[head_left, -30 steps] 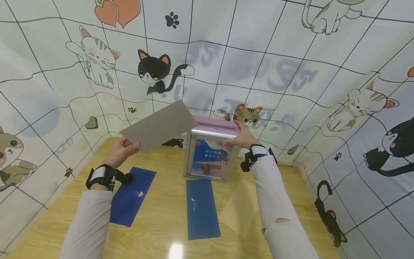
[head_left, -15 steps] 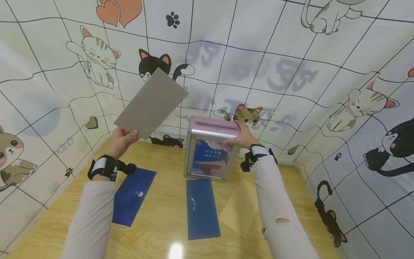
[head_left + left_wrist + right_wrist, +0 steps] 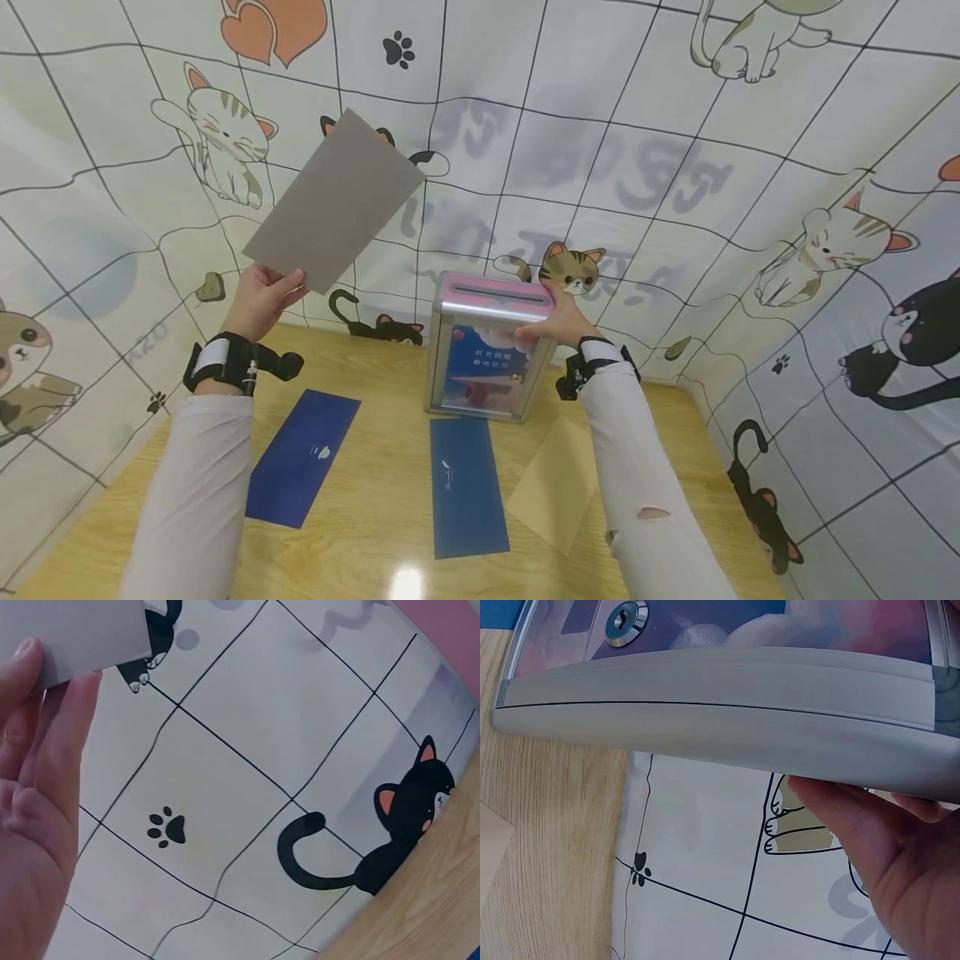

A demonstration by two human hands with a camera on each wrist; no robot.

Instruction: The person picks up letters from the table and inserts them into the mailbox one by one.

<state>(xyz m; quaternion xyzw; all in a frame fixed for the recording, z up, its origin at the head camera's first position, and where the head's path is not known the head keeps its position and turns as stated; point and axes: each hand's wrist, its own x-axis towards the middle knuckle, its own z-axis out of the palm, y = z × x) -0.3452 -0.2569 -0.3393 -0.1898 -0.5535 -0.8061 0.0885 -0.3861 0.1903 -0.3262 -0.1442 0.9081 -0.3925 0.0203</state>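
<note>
My left hand [image 3: 262, 298] pinches a grey-brown envelope [image 3: 337, 200] by its lower end, thumb on the near face. It is held tilted in the air, left of and above a metal letter box [image 3: 487, 358] with a pink top and a slot [image 3: 501, 293]. In the left wrist view a corner of the envelope [image 3: 82, 637] sits between thumb and fingers. My right hand [image 3: 561, 318] grips the box's upper right corner, thumb on the front. The right wrist view has the hand [image 3: 892, 840] against the box's silver side, near a keyed lock [image 3: 626, 622].
A dark blue envelope [image 3: 303, 458] lies at the left on the wooden table [image 3: 382, 500]. Another blue envelope [image 3: 468, 492] lies before the box, and a tan envelope [image 3: 557, 487] to its right. A cat-patterned cloth [image 3: 637, 192] rises behind and at both sides.
My left hand has lifted the grey-brown envelope up and leftward, away from the box's top, turning it steeper. My right hand stays on the box.
</note>
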